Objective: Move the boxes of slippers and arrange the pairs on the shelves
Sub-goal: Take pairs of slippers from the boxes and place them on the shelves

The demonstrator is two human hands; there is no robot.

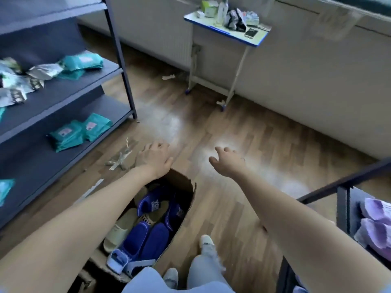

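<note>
1. Brown cardboard makes up the box (187, 183). It sits on the wooden floor (211, 127), right in front of the person's legs.
2. The long side of the box runs away from the person and leans a little to the right. Its top is open.
3. At least four dark blue slippers (157, 237) lie inside. They look soft, and they lie the long way along the box.
4. One tan slipper (121, 227) lies beside them on the left. It looks smooth.
5. Two pale blue slippers (117, 258) sit at the near end of the box.
6. The left hand (152, 159) is held out over the far end of the box. Its fingers are loose and a bit bent, and it holds nothing. I cannot tell if it touches the box.
7. The right hand (227, 160) is held out over the bare floor, to the right of the box. Its fingers are spread and a bit bent, and it holds nothing.
8. Dark flat shelves (69, 89) stand on the left. Two soft green-blue packs (65, 135) lie side by side on a low one. Shiny silver packs (44, 69) lie on the one above.
9. A dark rack (342, 182) stands on the right, with two purple slippers (376, 229) on it. They are blurry.
10. A small desk (232, 35) with a blue rim and thin legs stands by the far wall, with small things on top.
</note>
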